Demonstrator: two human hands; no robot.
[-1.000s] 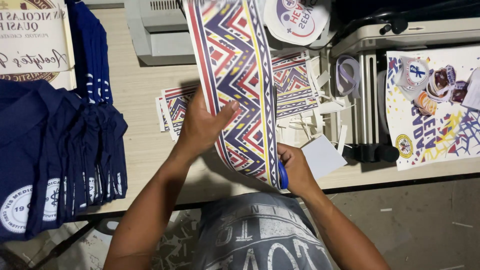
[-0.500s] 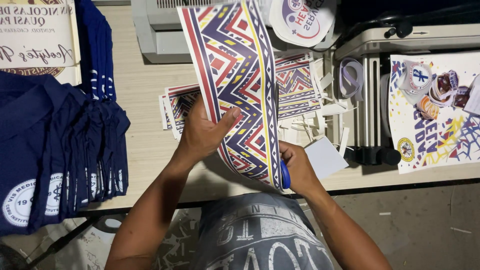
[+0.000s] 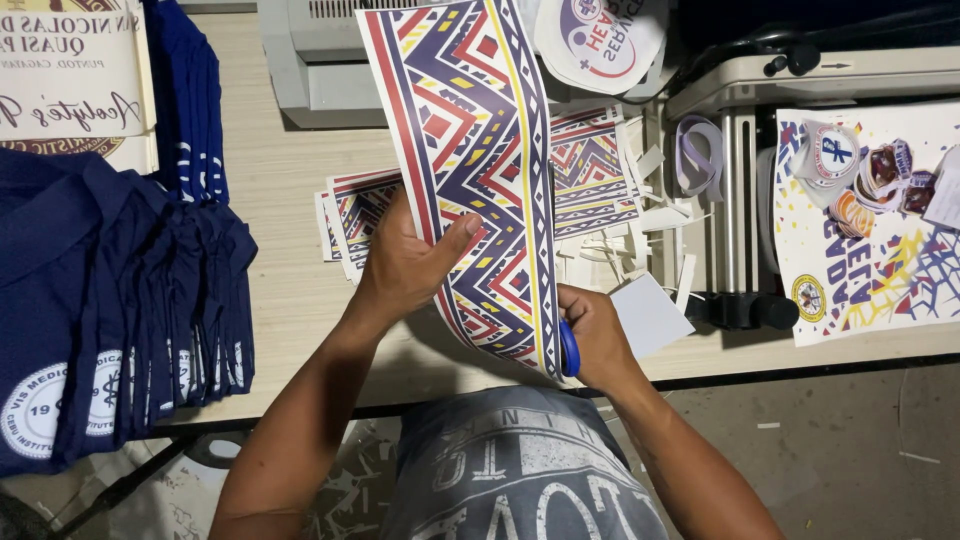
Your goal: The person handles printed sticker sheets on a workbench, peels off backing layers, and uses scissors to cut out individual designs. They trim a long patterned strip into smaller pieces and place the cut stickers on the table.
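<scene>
While gripped: patterned sheet (image 3: 470, 150), scissors (image 3: 569, 348).

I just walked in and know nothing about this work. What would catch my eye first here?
First, the bright zigzag-patterned sheet held up in the middle: the left hand grips its edge, and the right hand holds blue-handled scissors at its lower corner. More patterned sheets and white paper scraps lie on the table behind. To the left, a row of folded navy shirts fills the table's edge.
</scene>
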